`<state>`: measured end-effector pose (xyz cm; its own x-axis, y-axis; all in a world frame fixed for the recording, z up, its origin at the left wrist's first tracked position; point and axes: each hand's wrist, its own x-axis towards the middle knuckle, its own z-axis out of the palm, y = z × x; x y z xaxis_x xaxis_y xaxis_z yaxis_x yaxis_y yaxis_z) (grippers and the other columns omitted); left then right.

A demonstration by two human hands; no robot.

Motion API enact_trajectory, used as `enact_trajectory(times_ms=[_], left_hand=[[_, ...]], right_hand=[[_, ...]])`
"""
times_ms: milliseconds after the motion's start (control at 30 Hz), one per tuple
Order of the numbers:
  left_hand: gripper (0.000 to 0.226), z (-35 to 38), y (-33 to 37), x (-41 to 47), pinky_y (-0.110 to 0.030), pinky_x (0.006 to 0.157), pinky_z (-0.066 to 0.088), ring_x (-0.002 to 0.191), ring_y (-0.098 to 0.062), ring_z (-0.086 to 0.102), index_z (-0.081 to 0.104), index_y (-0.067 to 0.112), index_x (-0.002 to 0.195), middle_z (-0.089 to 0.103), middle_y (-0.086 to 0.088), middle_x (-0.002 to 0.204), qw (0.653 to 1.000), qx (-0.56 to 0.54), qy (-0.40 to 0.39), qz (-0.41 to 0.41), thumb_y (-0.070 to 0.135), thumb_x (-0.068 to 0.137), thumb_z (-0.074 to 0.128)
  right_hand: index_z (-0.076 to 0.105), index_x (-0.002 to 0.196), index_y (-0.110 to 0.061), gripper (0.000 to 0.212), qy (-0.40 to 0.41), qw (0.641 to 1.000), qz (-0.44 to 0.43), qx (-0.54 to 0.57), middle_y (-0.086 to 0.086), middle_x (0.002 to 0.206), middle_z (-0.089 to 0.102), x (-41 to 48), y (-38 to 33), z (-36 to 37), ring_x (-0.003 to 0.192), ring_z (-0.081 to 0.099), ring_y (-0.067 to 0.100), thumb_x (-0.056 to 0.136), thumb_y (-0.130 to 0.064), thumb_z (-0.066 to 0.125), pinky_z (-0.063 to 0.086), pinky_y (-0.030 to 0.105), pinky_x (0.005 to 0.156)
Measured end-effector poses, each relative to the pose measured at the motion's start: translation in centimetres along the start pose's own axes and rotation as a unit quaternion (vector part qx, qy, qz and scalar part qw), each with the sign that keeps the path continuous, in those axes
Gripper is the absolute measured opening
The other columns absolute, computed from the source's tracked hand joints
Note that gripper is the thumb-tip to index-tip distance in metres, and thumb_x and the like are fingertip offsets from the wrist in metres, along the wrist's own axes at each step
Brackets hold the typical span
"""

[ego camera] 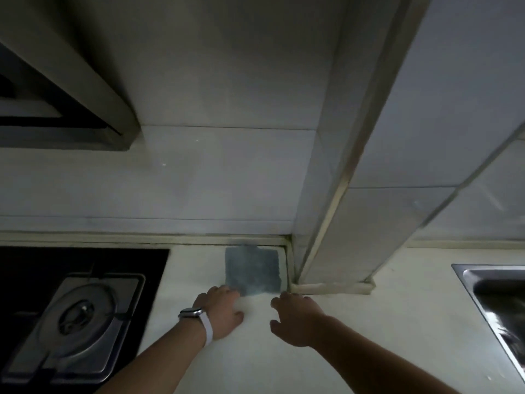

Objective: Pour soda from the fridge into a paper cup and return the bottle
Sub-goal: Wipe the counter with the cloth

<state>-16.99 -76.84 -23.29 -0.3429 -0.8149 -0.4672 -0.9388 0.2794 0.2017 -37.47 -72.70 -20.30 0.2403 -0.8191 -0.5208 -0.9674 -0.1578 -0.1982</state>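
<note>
No soda bottle, paper cup or fridge shows in the head view. Both my hands reach out over a pale kitchen counter (383, 322). My left hand (221, 311), with a watch on a white strap at the wrist, lies palm down, and its fingertips reach the near left corner of a grey-blue square cloth (252, 270). To its right, my right hand (295, 319) also lies palm down with fingers spread, fingertips just short of the cloth's near right corner. Neither hand holds anything. The picture is dim and blurred.
A black gas hob with a metal burner (82, 311) fills the lower left. At the right edge sits a steel sink (500, 297). A tiled pillar (355, 223) juts out beside the cloth, a tiled wall stands behind, and a range hood (65, 89) hangs at upper left.
</note>
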Motion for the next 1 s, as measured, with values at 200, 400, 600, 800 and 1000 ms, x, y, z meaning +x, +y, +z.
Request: enact_trajectory(times_ms=[200, 400, 600, 800, 1000], left_hand=[[0.042, 0.3, -1.7, 6.1, -0.038, 0.093, 0.044, 0.120, -0.030, 0.051, 0.050, 0.018, 0.131, 0.050, -0.010, 0.138, 0.999, -0.014, 0.038, 0.014, 0.037, 0.093, 0.047], [0.075, 1.3, -2.5, 11.5, -0.044, 0.117, 0.027, 0.149, -0.030, 0.021, 0.019, 0.021, 0.155, 0.018, -0.006, 0.162, 0.997, -0.036, 0.069, 0.023, 0.044, 0.092, 0.052], [0.068, 2.7, -2.2, 13.6, -0.036, 0.121, 0.000, 0.153, -0.022, -0.007, -0.003, 0.019, 0.157, -0.010, -0.003, 0.165, 0.996, -0.027, 0.074, 0.041, 0.046, 0.103, 0.027], [0.062, 5.1, -1.9, 12.5, -0.036, 0.120, -0.005, 0.151, -0.019, -0.016, -0.010, 0.025, 0.156, -0.026, 0.005, 0.158, 0.998, -0.032, 0.037, 0.034, 0.042, 0.105, 0.022], [0.062, 7.7, -1.4, 9.0, -0.044, 0.113, 0.033, 0.148, -0.033, 0.027, 0.028, 0.016, 0.154, 0.022, -0.011, 0.163, 0.997, -0.007, 0.065, 0.037, 0.042, 0.098, 0.027]], right_hand=[[0.048, 0.126, -0.021, 0.035, 0.012, 0.999, 0.032, 0.032, 0.006, 0.125, 0.056, 7.3, -0.6, -0.8, 0.105, 0.059, 0.024, 0.094, -0.035, 0.050, 0.053, 0.039, 0.089], [0.022, 0.151, -0.020, 0.066, 0.029, 0.999, 0.033, -0.004, 0.009, 0.157, 0.021, 13.3, 0.0, 0.0, 0.141, 0.028, 0.030, 0.095, -0.041, 0.049, 0.033, 0.044, 0.110], [0.001, 0.158, -0.022, 0.076, 0.061, 0.997, -0.026, -0.041, 0.006, 0.166, -0.005, 16.6, 1.3, 2.0, 0.152, -0.002, 0.029, 0.096, -0.059, 0.022, 0.003, 0.047, 0.123], [-0.015, 0.155, -0.026, 0.081, -0.001, 0.999, 0.006, -0.032, 0.000, 0.162, -0.025, 16.0, 1.4, 4.6, 0.150, -0.017, 0.024, 0.096, -0.065, 0.026, -0.005, 0.045, 0.121], [-0.010, 0.157, -0.024, 0.077, 0.007, 1.000, -0.005, -0.019, 0.004, 0.164, -0.018, 12.4, 0.4, 6.5, 0.151, -0.015, 0.026, 0.097, -0.062, 0.021, -0.005, 0.045, 0.121]])
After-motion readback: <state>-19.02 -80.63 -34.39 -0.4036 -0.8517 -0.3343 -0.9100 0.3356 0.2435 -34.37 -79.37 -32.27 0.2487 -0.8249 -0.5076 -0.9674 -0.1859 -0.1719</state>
